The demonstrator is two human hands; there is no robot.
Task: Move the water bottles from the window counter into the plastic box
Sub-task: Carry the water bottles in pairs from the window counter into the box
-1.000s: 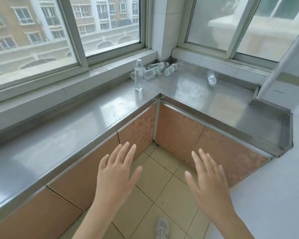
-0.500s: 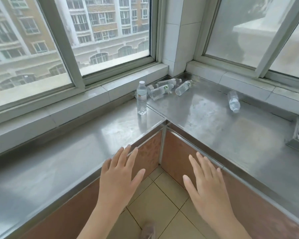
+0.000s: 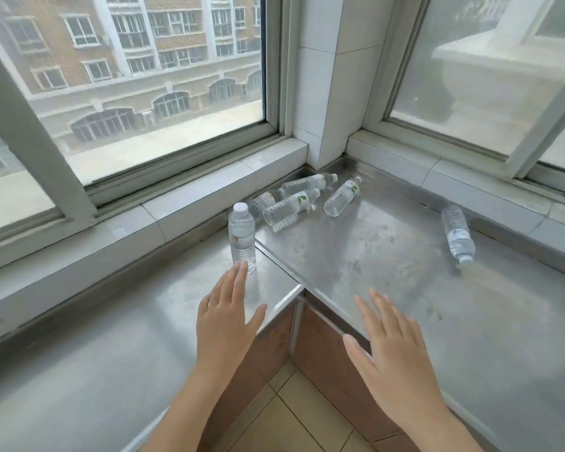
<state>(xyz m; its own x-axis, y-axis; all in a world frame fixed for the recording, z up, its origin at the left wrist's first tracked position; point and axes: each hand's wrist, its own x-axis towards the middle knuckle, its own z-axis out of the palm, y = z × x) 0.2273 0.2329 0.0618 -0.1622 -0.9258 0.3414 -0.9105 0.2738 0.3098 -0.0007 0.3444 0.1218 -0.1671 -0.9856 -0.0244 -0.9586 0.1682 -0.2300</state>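
Bottles on the steel counter (image 3: 388,256) at the window corner: one upright (image 3: 241,236), four lying in a cluster (image 3: 302,199) behind it, one lying alone (image 3: 458,233) to the right. Left hand (image 3: 224,318) flat, fingers straight, empty, fingertips just before the upright one. Right hand (image 3: 393,353) likewise spread, empty.

No text, brand, number or sign can be read. Pale labels with small green marks are seen on the clear plastic water bottles (image 3: 291,208) lying in the far corner of the steel counter (image 3: 388,256), but their print is too small.
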